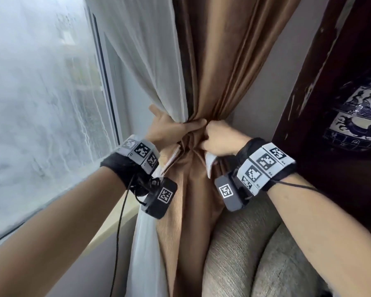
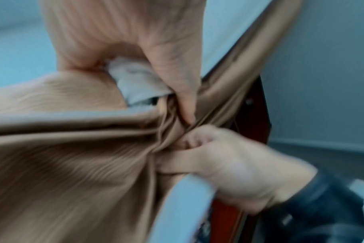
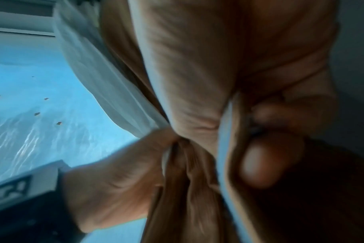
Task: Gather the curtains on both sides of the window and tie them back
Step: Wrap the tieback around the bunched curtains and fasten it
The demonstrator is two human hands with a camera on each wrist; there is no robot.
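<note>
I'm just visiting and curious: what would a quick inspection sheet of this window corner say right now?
Surface: pale window sill beneath the misted glass; nothing seen lying on it.
Job's things: brown pleated curtain and white sheer curtain, bunched together at one waist; brown fabric tie-back band at the bunch, not visibly fastened.
Clutter: nothing seen.
Grippers: left hand wraps round the bunch; right hand grips the band.
Cables: thin black cable hangs from the left wristband; another runs from the right wristband.
Surroundings: grey ribbed sofa arm below; dark wooden cabinet with a blue-and-white patterned vase at right.
</note>
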